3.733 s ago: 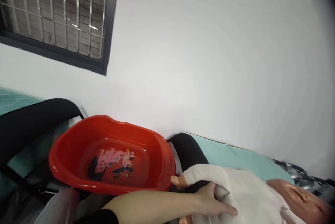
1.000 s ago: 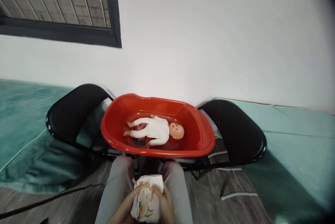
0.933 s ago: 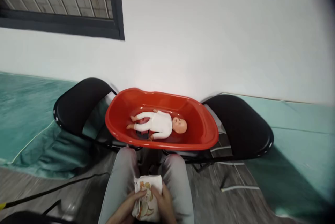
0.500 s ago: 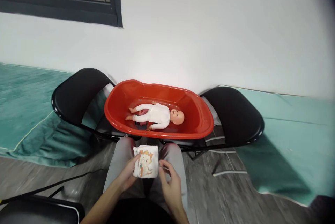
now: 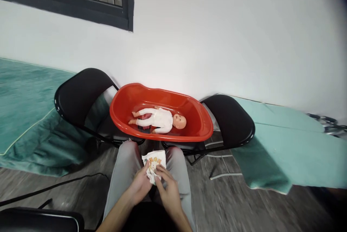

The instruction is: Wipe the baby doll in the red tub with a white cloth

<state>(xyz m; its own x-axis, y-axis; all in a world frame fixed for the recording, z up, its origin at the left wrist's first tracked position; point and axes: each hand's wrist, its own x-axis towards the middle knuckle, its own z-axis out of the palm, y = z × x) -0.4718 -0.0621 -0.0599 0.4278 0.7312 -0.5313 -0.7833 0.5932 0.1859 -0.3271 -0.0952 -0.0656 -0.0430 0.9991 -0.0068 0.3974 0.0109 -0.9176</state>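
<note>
Above my lap is a small white cloth (image 5: 159, 153) with a printed cartoon animal in orange and yellow. My left hand (image 5: 141, 185) grips its left and lower side, the thumb lying on the front. Across the cloth's lower right, my right hand (image 5: 168, 188) has its fingers closed on the fabric, which is creased there. Beyond my knees, a baby doll (image 5: 162, 120) in white clothing lies on its back in a red baby bathtub (image 5: 196, 136), head to the right. Something dark and pinkish (image 5: 145, 117) shows partly beneath the doll's legs.
The tub rests on two black folding chairs (image 5: 77, 96) (image 5: 230, 121) against a white wall (image 5: 217, 37). Teal cloths (image 5: 24, 94) (image 5: 295, 152) spread on both sides. Another black chair (image 5: 40, 221) stands at lower left, near a dark cable (image 5: 54, 187).
My right hand has moved left onto the cloth, which is now bunched at its lower part. The view has turned slightly right; the doll still lies in the tub.
</note>
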